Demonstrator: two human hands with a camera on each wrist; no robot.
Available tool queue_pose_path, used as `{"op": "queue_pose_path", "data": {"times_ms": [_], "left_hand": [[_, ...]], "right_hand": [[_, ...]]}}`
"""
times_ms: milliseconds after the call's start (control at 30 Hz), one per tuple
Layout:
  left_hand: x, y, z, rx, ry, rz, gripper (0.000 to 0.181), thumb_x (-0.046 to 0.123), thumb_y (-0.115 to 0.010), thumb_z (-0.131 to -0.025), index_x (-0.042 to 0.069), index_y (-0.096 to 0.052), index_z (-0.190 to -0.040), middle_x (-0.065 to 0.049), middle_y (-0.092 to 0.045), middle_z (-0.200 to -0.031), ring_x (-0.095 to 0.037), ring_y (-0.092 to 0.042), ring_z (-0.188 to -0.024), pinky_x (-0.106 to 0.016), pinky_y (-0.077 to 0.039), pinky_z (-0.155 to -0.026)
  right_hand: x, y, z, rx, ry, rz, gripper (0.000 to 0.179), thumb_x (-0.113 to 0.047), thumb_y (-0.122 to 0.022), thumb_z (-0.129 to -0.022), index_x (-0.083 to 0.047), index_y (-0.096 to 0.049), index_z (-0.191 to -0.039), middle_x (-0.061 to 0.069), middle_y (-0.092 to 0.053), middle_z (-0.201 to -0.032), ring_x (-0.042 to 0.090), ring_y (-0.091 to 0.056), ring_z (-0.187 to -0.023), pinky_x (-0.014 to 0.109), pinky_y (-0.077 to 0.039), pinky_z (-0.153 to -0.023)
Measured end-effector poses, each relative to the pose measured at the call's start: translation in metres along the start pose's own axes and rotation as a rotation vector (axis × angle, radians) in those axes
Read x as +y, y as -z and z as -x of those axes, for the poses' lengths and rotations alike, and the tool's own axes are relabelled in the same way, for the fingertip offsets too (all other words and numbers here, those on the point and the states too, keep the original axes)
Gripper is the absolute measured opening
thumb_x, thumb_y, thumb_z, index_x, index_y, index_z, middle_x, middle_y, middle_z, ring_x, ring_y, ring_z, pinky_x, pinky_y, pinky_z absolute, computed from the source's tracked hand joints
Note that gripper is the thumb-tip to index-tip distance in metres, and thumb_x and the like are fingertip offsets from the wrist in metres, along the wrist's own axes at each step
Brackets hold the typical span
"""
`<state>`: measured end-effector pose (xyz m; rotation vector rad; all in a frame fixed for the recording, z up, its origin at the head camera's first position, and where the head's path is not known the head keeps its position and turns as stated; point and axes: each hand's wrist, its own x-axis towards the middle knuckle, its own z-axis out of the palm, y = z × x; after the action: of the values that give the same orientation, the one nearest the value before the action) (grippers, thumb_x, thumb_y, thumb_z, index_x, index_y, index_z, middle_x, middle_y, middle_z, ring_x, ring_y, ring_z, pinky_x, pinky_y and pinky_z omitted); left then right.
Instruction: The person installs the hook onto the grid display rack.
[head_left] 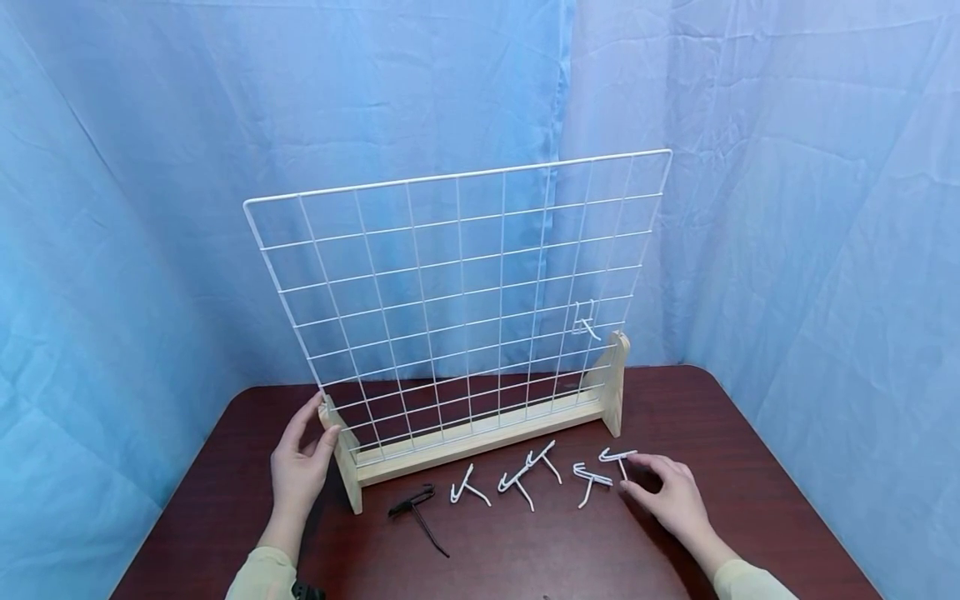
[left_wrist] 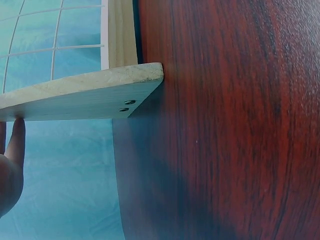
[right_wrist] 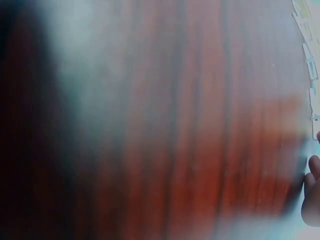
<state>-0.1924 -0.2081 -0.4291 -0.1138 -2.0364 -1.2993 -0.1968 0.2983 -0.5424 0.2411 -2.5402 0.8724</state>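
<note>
A white wire grid panel (head_left: pixel 480 177) stands upright in a pale wooden stand (head_left: pixel 480 437). My left hand (head_left: pixel 300 462) holds the stand's left end piece near its top, thumb in front; in the left wrist view a fingertip (left_wrist: pixel 18 131) meets its outer face. My right hand (head_left: pixel 671 493) is over the table with thumb and index finger apart, fingertips right at the rightmost white hook (head_left: pixel 617 456). Other white hooks (head_left: pixel 517 481) and one black hook (head_left: pixel 412 502) lie in front of the stand. Another white hook (head_left: pixel 583 321) hangs on the grid's lower right.
The dark red-brown table (head_left: pixel 570 550) has rounded far corners. Pale blue curtains (head_left: pixel 825 250) enclose it behind and on both sides. Two screw heads (left_wrist: pixel 130 102) show on the left end piece. Much of the right wrist view is blurred.
</note>
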Motion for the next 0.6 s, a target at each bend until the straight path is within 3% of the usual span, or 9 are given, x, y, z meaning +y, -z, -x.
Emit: {"op": "queue_pose_path", "data": {"times_ms": [233,600], "left_hand": [[-0.004,0.000,0.000,-0.002,-0.005,0.012,0.055,-0.018,-0.070,-0.081,-0.008,-0.056,-0.133,-0.028,-0.057,-0.130,0.009,-0.051,-0.112,-0.007,-0.046,-0.082],[-0.006,0.000,0.000,-0.003,0.010,0.026,0.055,-0.017,-0.070,-0.081,-0.007,-0.056,-0.133,-0.020,-0.059,-0.132,0.008,-0.052,-0.111,-0.009,-0.047,-0.082]], "right_hand": [[0.006,0.003,-0.001,-0.019,0.021,-0.001,0.049,-0.018,-0.089,-0.071,-0.005,-0.071,-0.114,0.012,-0.070,-0.109,0.039,-0.056,-0.104,0.047,-0.035,-0.090],[0.020,0.002,0.002,0.029,0.073,0.027,0.047,-0.014,-0.090,-0.067,-0.005,-0.074,-0.110,0.012,-0.071,-0.104,0.033,-0.057,-0.099,0.041,-0.033,-0.090]]}}
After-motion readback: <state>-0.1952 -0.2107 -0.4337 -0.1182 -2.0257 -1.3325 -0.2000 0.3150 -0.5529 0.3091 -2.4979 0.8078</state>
